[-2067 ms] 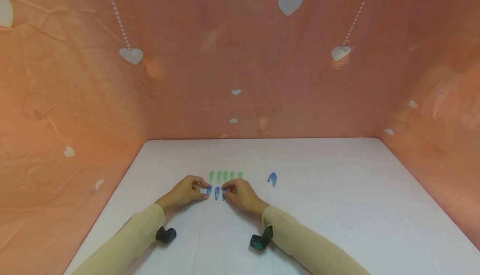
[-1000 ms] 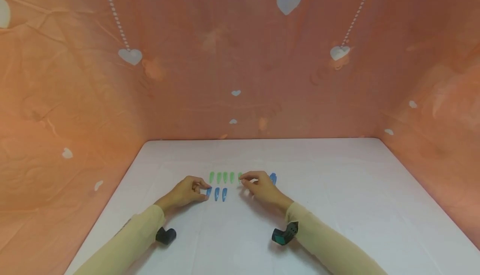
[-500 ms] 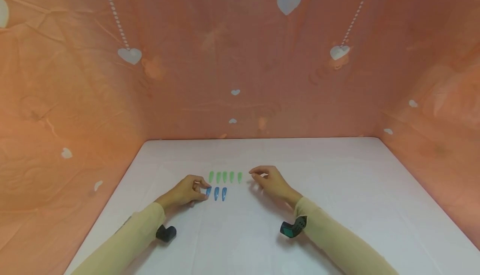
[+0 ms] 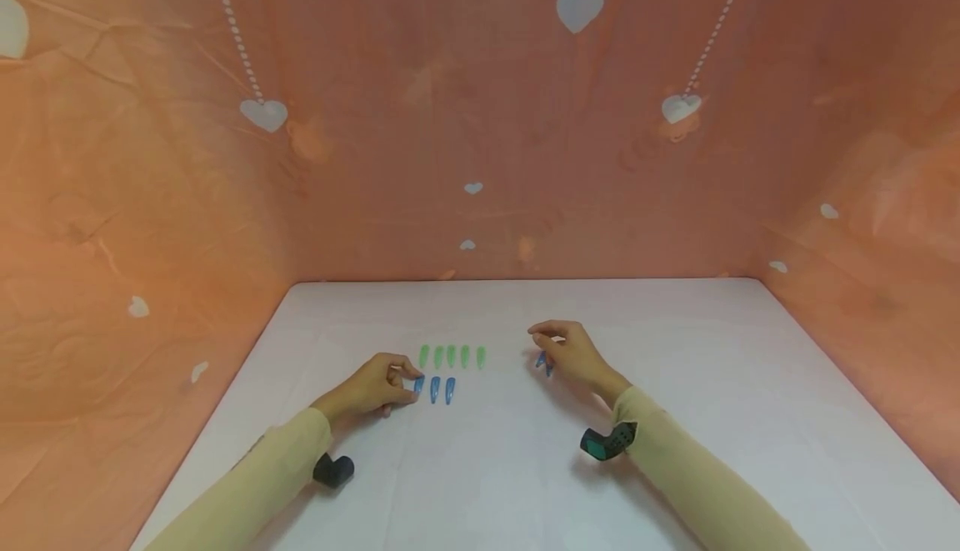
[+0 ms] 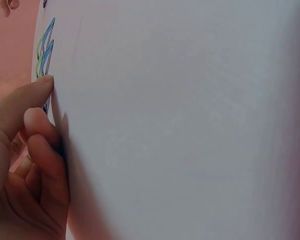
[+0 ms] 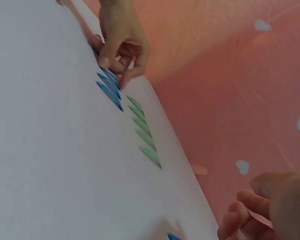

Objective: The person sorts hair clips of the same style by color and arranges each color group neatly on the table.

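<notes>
My left hand [image 4: 371,383] pinches the leftmost blue snap hair clip [image 4: 419,385] by its two ends, forefinger at the far tip and thumb at the near one. Two more blue hair clips [image 4: 442,390] lie to its right in a row. Behind them runs a row of several green hair clips [image 4: 452,357]. Off to the right, my right hand [image 4: 573,356] hovers over a pair of blue hair clips [image 4: 541,359], partly covering them. In the right wrist view its loosely bent fingers [image 6: 247,212] hold nothing, and one blue clip [image 6: 174,236] shows at the bottom edge.
All the clips lie on a white-covered table [image 4: 675,351]. An orange cloth with white hearts [image 4: 480,117] hangs behind it and at both sides. Dark wrist cameras [image 4: 609,442] sit below each sleeve cuff.
My right hand has left the third blue clip in the front row and moved right and farther back, over the separate blue pair. The left hand has kept its pinch on the leftmost one.
</notes>
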`<state>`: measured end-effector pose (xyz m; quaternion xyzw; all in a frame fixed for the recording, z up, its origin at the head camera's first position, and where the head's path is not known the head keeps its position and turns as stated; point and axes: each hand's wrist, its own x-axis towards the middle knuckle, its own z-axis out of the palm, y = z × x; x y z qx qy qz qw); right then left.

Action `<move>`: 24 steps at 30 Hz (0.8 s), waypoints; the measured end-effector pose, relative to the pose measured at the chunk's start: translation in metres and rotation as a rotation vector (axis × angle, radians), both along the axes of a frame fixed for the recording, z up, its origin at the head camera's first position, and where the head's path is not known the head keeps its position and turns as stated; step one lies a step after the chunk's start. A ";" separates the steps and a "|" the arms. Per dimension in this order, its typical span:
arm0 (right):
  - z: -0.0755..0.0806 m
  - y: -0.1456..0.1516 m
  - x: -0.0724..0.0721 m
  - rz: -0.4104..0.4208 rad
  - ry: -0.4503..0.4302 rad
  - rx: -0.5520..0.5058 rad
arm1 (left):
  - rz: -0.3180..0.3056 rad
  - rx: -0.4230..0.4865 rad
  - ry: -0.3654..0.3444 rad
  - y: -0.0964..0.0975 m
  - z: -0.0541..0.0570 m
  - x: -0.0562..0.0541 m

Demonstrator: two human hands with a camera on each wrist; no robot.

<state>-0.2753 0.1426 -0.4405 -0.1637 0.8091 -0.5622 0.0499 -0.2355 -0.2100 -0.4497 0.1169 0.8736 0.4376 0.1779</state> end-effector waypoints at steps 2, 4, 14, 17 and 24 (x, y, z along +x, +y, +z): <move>0.001 0.005 -0.001 -0.019 -0.005 0.017 | 0.004 0.001 -0.002 0.000 0.000 0.000; 0.000 0.009 -0.003 -0.032 -0.010 0.025 | 0.006 0.001 -0.003 0.000 0.000 0.000; -0.008 0.024 -0.008 -0.069 -0.062 0.064 | 0.012 -0.001 -0.007 0.000 0.000 0.002; -0.012 0.023 -0.008 -0.093 -0.096 0.086 | 0.007 0.001 -0.001 0.000 0.000 0.003; -0.020 0.016 -0.007 -0.125 -0.047 0.238 | -0.004 0.010 0.019 0.001 0.000 0.003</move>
